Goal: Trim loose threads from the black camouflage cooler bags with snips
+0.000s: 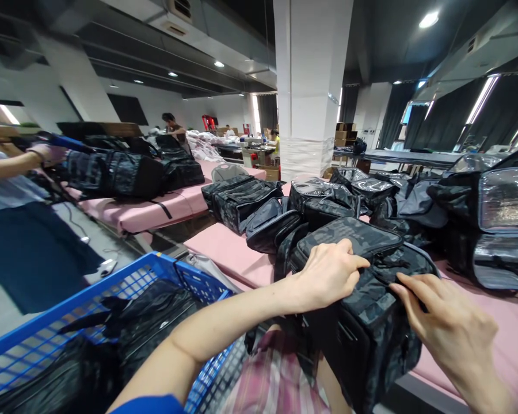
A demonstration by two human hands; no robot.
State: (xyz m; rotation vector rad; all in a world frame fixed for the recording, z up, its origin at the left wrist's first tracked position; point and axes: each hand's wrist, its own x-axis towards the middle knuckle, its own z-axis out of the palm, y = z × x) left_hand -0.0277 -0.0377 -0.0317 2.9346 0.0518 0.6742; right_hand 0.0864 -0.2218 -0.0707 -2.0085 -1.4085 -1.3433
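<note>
A dark camouflage-patterned bag (373,307) stands at the table's near edge, directly before me, with its padded top panel (349,233) facing up. My left hand (332,273) reaches across that top, its fingers curled closed at the bag's seam. On the bag's right side, my right hand (451,325) pinches its upper edge between thumb and fingers. The small part under each set of fingertips, perhaps zipper or fabric, is too small to make out. A dark strap or flap (391,267) lies between both hands.
At my left stands a blue plastic crate (155,261) holding dark bags. More camouflage bags, some with silvery linings (507,198), crowd the pink-covered table (228,247). A person's arm (12,167) is at far left, beside another pink table (133,215) with bags. A white pillar (308,86) rises behind.
</note>
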